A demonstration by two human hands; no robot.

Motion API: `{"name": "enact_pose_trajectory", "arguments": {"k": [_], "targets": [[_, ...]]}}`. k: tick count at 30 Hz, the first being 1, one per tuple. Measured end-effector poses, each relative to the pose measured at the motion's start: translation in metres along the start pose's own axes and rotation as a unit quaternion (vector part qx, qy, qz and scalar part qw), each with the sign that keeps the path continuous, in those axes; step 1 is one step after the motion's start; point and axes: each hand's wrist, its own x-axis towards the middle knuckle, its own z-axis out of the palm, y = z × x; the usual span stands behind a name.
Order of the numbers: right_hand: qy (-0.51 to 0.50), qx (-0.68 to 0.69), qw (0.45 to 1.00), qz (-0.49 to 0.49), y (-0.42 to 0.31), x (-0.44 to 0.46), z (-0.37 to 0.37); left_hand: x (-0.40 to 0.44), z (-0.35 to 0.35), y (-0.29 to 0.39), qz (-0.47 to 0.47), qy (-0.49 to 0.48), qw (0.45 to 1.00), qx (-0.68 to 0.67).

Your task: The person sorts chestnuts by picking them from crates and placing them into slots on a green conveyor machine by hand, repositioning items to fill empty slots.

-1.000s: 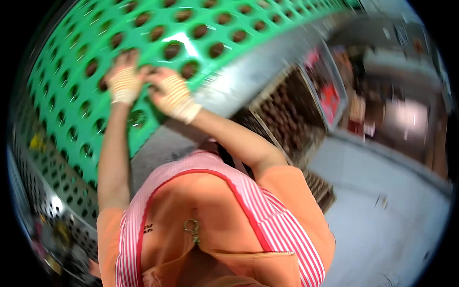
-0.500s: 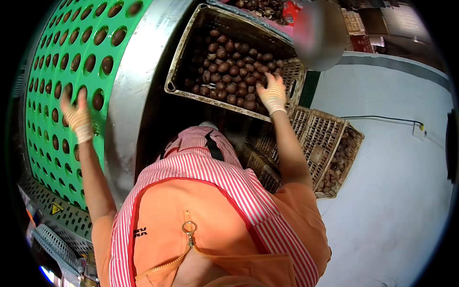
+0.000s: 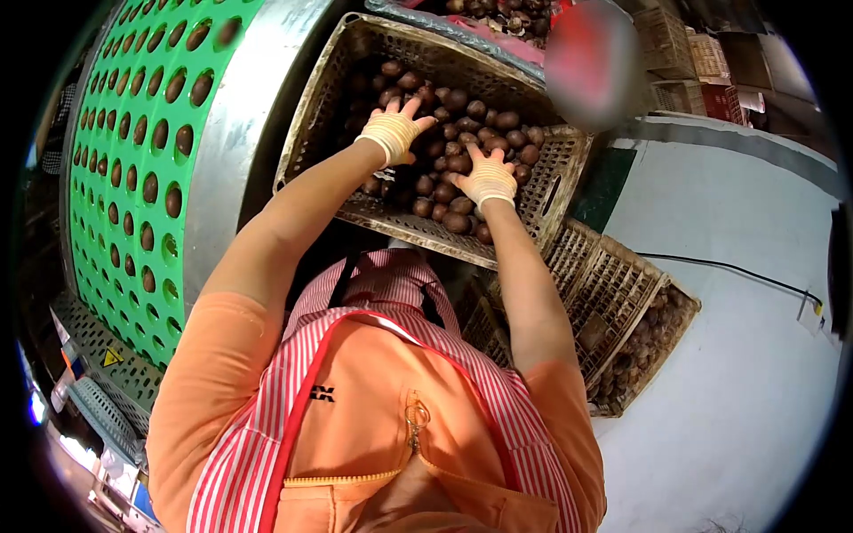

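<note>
A: How does the left grip (image 3: 391, 131) stand?
B: Fingers spread, laid over the round brown pieces (image 3: 458, 224). What the palm covers, I can't tell.

A: And the right grip (image 3: 490, 176)?
B: Spread too, fingertips down among the same pieces, near the crate's right end. I can't tell whether anything is pinched under it.

A: What covers them?
B: A pale, striped wrap (image 3: 387, 142) round the left palm and wrist, with a similar one on the right; the fingers are bare.

A: Where do the pieces lie?
B: Loose in a heap inside a worn, perforated crate (image 3: 418, 240), right in front of the person. Both forearms reach in over its near side.

A: What's beside it?
B: To the left, a metal border (image 3: 233, 151), then a green panel (image 3: 194, 173) full of holes, many with a brown piece seated in them. Beyond the far side, a tray (image 3: 511, 55) holds more brown things and something pink.

A: Further out?
B: Lower right, a slatted crate (image 3: 586, 275) next to more brown pieces, then a pale expanse (image 3: 711, 373) with a black cable (image 3: 729, 264). A blurred round shape (image 3: 593, 67) hides the tray's right end.
</note>
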Motion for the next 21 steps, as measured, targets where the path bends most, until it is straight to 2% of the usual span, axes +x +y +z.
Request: {"name": "enact_pose_trajectory", "arguments": {"k": [2, 5, 8, 9, 13, 14, 16, 17, 21], "targets": [[0.029, -0.038, 0.999, -0.025, 0.005, 0.011, 0.017, 0.014, 0.019, -0.003, 0.028, 0.006, 0.998, 0.059], [-0.007, -0.037, 0.996, -0.082, 0.024, 0.015, 0.013, 0.023, 0.03, -0.013, 0.061, -0.007, 0.989, 0.132], [-0.029, -0.04, 0.993, -0.103, 0.036, 0.019, 0.008, 0.019, 0.026, -0.015, 0.069, -0.087, 0.989, 0.1], [-0.023, -0.037, 0.994, -0.103, 0.037, 0.019, 0.01, 0.013, 0.039, -0.015, 0.077, -0.013, 0.994, 0.082], [-0.02, 0.027, 0.994, -0.104, 0.037, 0.016, 0.013, 0.008, 0.059, -0.011, 0.051, 0.022, 0.998, -0.004], [0.009, 0.032, 0.994, -0.104, 0.039, 0.017, 0.021, 0.009, 0.059, -0.01, 0.038, 0.009, 0.999, 0.024], [0.035, 0.052, 0.995, -0.081, 0.03, 0.011, 0.019, 0.0, 0.052, -0.004, -0.022, -0.036, 0.999, -0.012], [0.054, 0.034, 0.995, -0.081, 0.024, 0.01, 0.02, -0.008, 0.05, -0.001, -0.032, -0.035, 0.999, -0.015], [0.047, -0.058, 0.988, -0.134, -0.007, 0.016, 0.019, -0.026, 0.034, 0.001, -0.046, -0.154, 0.987, -0.02]]}}
